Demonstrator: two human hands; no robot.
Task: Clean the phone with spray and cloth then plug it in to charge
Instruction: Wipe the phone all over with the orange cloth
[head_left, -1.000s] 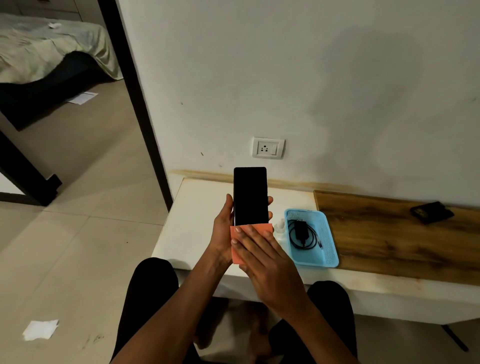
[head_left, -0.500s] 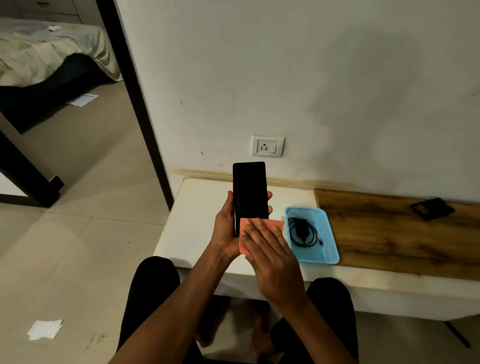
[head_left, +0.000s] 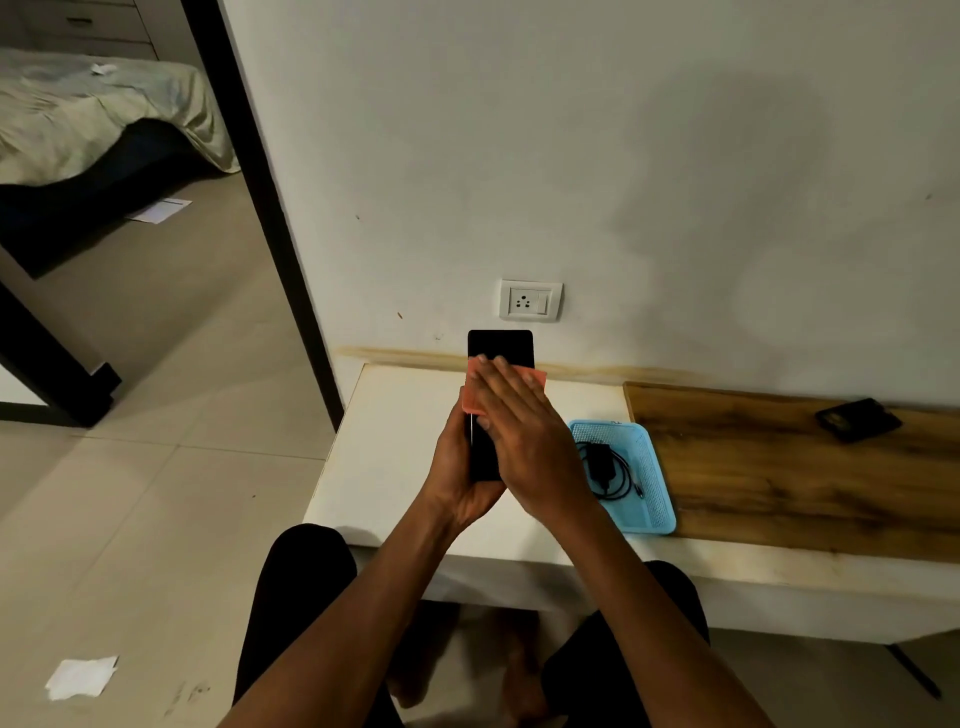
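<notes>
A seated person's two bare forearms reach forward from dark-clothed knees over a low white table (head_left: 395, 467). The left hand (head_left: 457, 483) is wrapped around the lower part of a black phone (head_left: 500, 345), gripping it upright with the dark screen facing the camera. The right hand (head_left: 524, 436) lies flat, fingers straight and together, pressing an orange cloth (head_left: 475, 395) against the upper half of the screen; only the phone's top edge shows above the cloth.

Just right of the phone, a light blue basket (head_left: 657, 483) sits on the table holding a black charger with coiled cable (head_left: 605, 470). Further right is a wood-grain board (head_left: 769, 467) with a small black object (head_left: 857, 418) on it. Directly behind the phone, a white wall socket (head_left: 530, 300) is set in the pale wall. Far left of the phone, a doorway opens onto a bed (head_left: 88, 119).

A second ago the cloth and right hand covered the phone's lower end; they have slid up to its upper half.
</notes>
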